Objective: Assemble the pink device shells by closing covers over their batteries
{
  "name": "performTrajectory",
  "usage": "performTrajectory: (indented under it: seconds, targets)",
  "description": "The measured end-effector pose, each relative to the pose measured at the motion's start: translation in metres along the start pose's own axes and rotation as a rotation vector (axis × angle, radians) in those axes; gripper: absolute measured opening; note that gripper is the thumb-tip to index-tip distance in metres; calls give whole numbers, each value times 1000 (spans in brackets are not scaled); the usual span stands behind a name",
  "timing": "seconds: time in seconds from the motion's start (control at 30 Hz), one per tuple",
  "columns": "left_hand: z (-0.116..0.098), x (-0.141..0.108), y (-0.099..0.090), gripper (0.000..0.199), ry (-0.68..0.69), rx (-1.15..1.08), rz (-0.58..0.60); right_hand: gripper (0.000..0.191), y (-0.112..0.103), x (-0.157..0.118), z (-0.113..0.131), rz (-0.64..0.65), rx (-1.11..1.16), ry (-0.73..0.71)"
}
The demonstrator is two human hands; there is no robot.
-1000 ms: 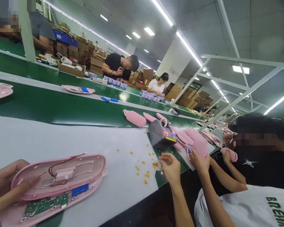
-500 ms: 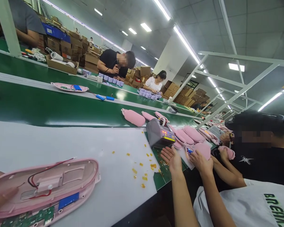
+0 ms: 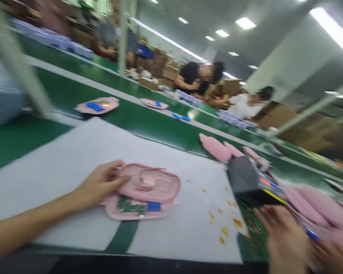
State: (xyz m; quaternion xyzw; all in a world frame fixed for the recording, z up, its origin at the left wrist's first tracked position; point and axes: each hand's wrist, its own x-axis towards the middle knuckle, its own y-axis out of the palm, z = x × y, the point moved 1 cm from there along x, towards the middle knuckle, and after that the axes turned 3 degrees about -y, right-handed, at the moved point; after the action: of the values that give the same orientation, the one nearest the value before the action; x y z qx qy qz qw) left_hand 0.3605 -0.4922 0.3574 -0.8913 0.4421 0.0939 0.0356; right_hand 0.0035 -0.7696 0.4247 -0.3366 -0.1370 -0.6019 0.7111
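Note:
My left hand (image 3: 103, 182) is closed on the left end of a pink plastic shell half (image 3: 160, 186), thumb on top. Its inside faces up and shows thin wires and a white connector. This half overlaps a second pink half (image 3: 114, 211) on the white sheet, which carries a green circuit board (image 3: 131, 205) and a blue battery (image 3: 153, 206). My right hand (image 3: 286, 236) is beside the grey tape dispenser (image 3: 242, 177) with lit buttons. It is blurred by motion. Its fingers look apart, and I see nothing in them.
Small amber tape pieces (image 3: 224, 231) are scattered on the white sheet (image 3: 188, 228). Pink shells (image 3: 215, 147) lie behind the dispenser and right of it. A co-worker's hand (image 3: 334, 255) is close to my right hand. Across the green bench (image 3: 165, 129), people work beside lilac parts.
The view has swung left, bringing the shell halves and my whole left hand into sight. My left hand still grips the upper half. My right hand stays near the dispenser, its fingers now blurred.

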Motion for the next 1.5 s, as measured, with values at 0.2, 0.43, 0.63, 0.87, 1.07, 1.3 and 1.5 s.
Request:
performTrajectory:
  seconds: [0.2,0.43,0.63,0.87,1.07,1.3,1.5]
  targets:
    - [-4,-8,-7,38,-42,-172,47,12,153,-39,136,600,139,-317]
    - [4,-12,-8,21,43,-208,87,18,255,-49,154,1121,-165,-632]
    - [7,-12,-9,16,56,-209,80,22,257,-54,147,1146,-227,-681]
    - [5,-15,-11,12,60,-113,80,21,261,-60,147,971,-266,-744]
    - [3,-16,-11,9,35,-98,72,17,260,-59,143,972,-305,-801]
    - [4,-16,-11,9,17,-93,74,24,264,-60,148,871,-348,-777]
    - [4,-20,-10,9,80,-39,18,25,264,-26,151,1044,-390,-275]
